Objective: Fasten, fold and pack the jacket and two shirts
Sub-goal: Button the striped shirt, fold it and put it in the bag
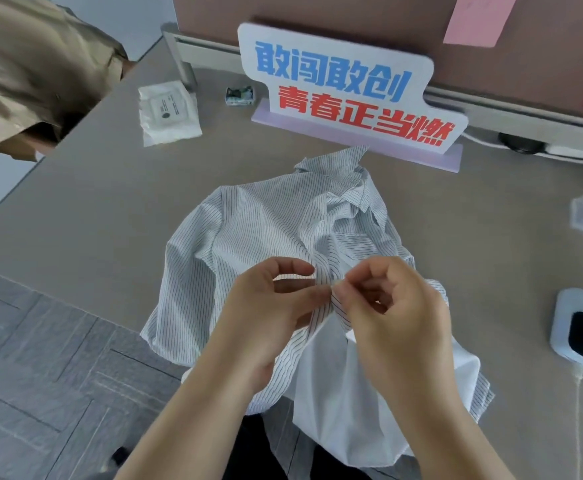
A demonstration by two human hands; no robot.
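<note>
a striped shirt point(259, 220), white with thin dark lines, lies rumpled and front up in the middle of the frame, its collar toward the top and one sleeve spread to the left. its front edges meet at centre, pinched between the left hand point(269, 306) and the right hand point(394, 313). a plain white garment point(335, 393) hangs at lower centre, partly under the striped cloth. a tan jacket point(23, 74) hangs crumpled at the upper left.

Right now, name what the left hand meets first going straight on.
The left hand points at the right hand; beyond the shirt edge both pinch, it likely meets those fingertips first.
</note>
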